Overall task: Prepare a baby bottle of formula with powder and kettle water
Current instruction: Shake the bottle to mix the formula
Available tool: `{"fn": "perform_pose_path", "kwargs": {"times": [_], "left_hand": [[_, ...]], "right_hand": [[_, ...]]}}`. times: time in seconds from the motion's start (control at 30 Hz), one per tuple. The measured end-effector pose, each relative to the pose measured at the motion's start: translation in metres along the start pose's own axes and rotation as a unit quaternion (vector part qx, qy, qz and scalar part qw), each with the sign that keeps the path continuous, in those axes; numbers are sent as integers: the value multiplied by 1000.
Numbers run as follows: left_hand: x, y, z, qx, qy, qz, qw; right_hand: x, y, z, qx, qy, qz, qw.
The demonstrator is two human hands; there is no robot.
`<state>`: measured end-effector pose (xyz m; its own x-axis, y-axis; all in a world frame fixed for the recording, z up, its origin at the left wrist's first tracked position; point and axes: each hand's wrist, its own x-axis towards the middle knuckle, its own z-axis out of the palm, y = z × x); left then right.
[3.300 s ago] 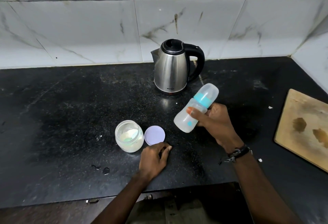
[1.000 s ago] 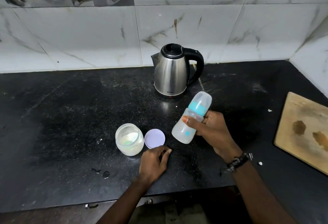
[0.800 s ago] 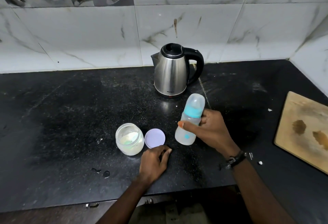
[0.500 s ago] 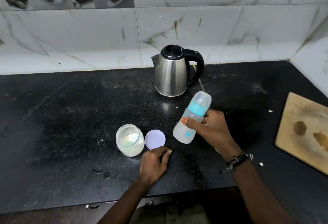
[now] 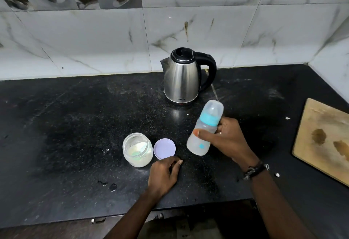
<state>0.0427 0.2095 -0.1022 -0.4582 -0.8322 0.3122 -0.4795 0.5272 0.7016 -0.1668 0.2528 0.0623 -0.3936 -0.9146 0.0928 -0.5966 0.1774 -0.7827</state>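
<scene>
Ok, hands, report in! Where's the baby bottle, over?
Right hand gripping capped baby bottle, tilted, off the counter. Left hand empty, resting beside purple lid. Powder jar open. Nothing blocking.

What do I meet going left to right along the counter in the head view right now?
Open powder jar → purple lid → baby bottle, tilted in the right hand → wooden cutting board. The left hand rests just in front of the lid.

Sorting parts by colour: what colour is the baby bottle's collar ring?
Turquoise, clearest in the head view on the baby bottle.
</scene>
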Motion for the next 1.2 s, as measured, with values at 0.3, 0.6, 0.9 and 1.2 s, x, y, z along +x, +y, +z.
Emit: {"fn": "perform_pose_path", "kwargs": {"times": [0.3, 0.6, 0.9, 1.2], "left_hand": [[0, -1, 1, -3, 2, 2, 1000], [1, 0, 1, 1, -1, -3, 1000], [0, 2, 0, 0, 0, -7, 1000], [1, 3, -1, 1, -1, -15, 1000]], "right_hand": [[-1, 4, 3, 44, 14, -16, 999], [0, 11, 9, 111, 22, 32, 993], [7, 22, 15, 147, -5, 74, 986], [53, 38, 28, 116, 11, 57, 992]]}}
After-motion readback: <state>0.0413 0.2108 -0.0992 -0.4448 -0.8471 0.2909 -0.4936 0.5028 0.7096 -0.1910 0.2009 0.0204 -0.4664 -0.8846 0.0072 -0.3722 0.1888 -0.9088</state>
